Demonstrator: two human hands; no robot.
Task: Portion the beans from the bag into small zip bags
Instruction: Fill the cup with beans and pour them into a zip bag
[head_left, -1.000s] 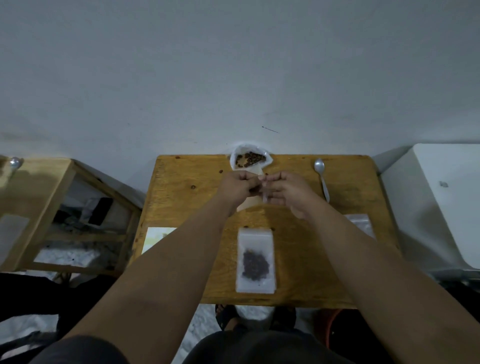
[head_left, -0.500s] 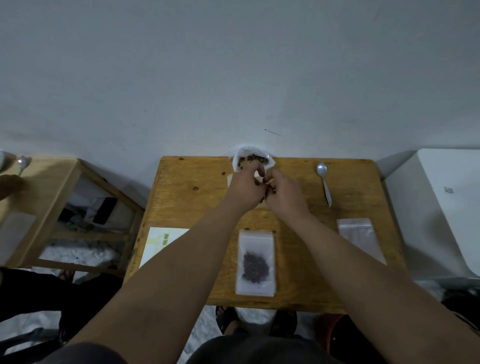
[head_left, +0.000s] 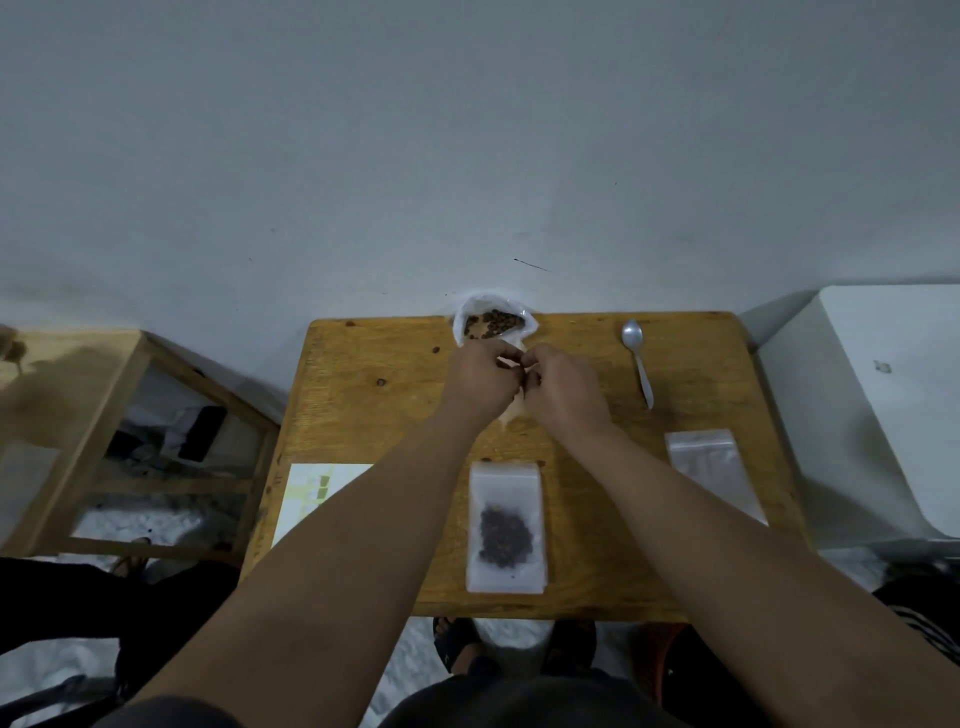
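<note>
1. The bag of beans (head_left: 491, 323) sits open at the 12 o'clock edge of the table (head_left: 374, 415), against the wall. It has not moved in the last second.
2. The hands have moved. They were together nearer mid-table and have carried a small zip bag (head_left: 510, 413) up to just under the bean bag's mouth.
3. I'd say they are working this bag's top open for the second portion. No beans have gone in yet.
4. The left hand (head_left: 483, 379) and right hand (head_left: 563, 387) meet fingertip to fingertip, knuckles up. Their fingers are curled and pinch the small bag's top edge, and its pale body trails toward 6 o'clock between the wrists.
5. A filled zip bag (head_left: 506, 527) lies flat at 6 o'clock, untouched.
6. Farther out are a spoon (head_left: 638, 358) at 2 o'clock, empty zip bags (head_left: 709, 467) at 4 o'clock and a paper sheet (head_left: 311, 493) at 8 o'clock.
</note>
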